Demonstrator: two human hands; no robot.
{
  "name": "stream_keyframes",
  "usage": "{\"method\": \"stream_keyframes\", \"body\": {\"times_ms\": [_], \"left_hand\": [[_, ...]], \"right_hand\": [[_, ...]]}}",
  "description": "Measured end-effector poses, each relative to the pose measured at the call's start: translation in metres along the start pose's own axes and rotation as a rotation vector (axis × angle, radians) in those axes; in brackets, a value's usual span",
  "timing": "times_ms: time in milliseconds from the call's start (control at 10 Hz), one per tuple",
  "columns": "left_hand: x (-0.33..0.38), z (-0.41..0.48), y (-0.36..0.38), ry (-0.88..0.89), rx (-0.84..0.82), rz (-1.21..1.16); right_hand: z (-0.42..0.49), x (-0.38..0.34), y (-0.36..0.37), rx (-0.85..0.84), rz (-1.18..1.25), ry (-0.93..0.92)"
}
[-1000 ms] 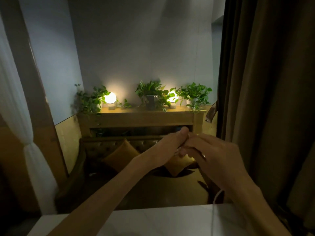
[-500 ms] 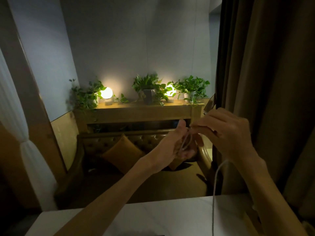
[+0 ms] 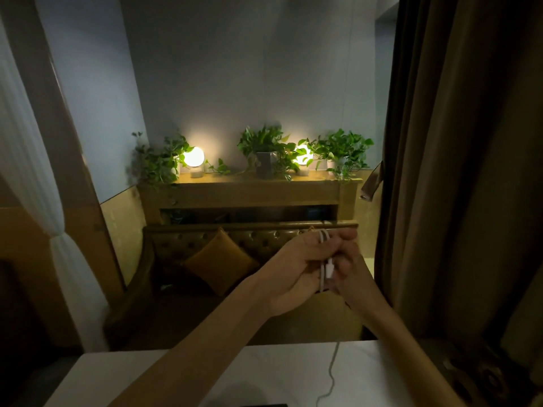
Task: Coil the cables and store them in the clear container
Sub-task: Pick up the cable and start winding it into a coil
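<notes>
Hands are meeting in the air beyond the far edge of the white table (image 3: pixel 205 374). The left hand (image 3: pixel 293 271) is gripping a small bundle of loops of the white cable (image 3: pixel 322 279), its fingers curled around them. The right hand (image 3: pixel 351 273) is pinching close against the bundle, apparently at the plug (image 3: pixel 330 269), though the dim light is making this hard to confirm. A loose tail (image 3: pixel 333 374) is hanging down and trailing across the table. Springy loops are likely pushing back, so any easing of the left grip is risking the coil bursting open. The tail is risking a snag at the table edge, tugging the coil loose. The clear container is not showing anywhere.
</notes>
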State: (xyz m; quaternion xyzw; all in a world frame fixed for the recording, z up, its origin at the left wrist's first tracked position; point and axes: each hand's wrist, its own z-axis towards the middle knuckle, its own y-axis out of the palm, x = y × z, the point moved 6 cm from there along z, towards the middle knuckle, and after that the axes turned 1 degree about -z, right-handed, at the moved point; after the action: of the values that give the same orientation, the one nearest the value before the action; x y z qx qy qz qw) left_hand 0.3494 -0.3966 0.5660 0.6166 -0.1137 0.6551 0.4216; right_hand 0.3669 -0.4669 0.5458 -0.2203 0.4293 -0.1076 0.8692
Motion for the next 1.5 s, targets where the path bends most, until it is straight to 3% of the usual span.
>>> {"method": "stream_keyframes", "body": {"times_ms": [100,200,300,400,500,600,700,800,900,1000,1100,1200,1300,1400,1500], "left_hand": [[-0.001,0.004,-0.004,-0.026,0.073,0.038],[0.005,0.009,-0.016,0.018,0.146,-0.04],[0.016,0.013,-0.045,0.104,0.323,-0.166],[0.016,0.009,-0.065,0.077,0.382,-0.147],[0.005,0.005,-0.064,0.008,0.32,-0.06],[0.006,0.004,-0.06,0.021,0.281,-0.212],[0.006,-0.001,-0.045,-0.048,0.19,-0.097],[-0.005,-0.01,-0.02,-0.167,0.05,0.154],[-0.004,-0.015,-0.004,-0.136,-0.008,0.138],[-0.004,-0.019,0.005,-0.107,-0.017,0.096],[0.002,-0.016,-0.009,-0.026,0.054,-0.069],[0.014,-0.009,-0.035,0.025,0.156,-0.35],[0.02,-0.004,-0.077,0.064,0.398,-0.355],[0.009,-0.009,-0.098,-0.05,0.496,-0.236],[-0.016,-0.02,-0.073,-0.238,0.275,-0.024]], "right_hand": [[-0.007,0.011,0.0,0.033,0.123,0.254],[-0.017,0.013,0.01,-0.035,0.166,0.301],[-0.036,0.008,0.022,-0.221,-0.045,0.192],[-0.044,-0.015,0.019,-0.258,-0.352,0.014],[-0.04,-0.039,-0.001,-0.139,-0.551,-0.176],[-0.035,-0.049,-0.002,-0.192,-0.654,-0.284],[-0.026,-0.06,-0.018,-0.016,-0.858,-0.422],[-0.011,-0.074,-0.047,0.193,-0.821,-0.58],[0.007,-0.067,-0.059,0.226,-0.551,-0.54],[0.022,-0.045,-0.05,0.161,-0.163,-0.355],[0.019,-0.007,-0.009,0.053,0.233,0.022],[-0.01,0.015,0.04,-0.009,0.158,0.205],[-0.037,0.003,0.062,-0.238,-0.037,0.142],[-0.038,-0.019,0.037,-0.199,-0.36,-0.025],[-0.02,-0.049,-0.014,0.16,-0.689,-0.296]]}}
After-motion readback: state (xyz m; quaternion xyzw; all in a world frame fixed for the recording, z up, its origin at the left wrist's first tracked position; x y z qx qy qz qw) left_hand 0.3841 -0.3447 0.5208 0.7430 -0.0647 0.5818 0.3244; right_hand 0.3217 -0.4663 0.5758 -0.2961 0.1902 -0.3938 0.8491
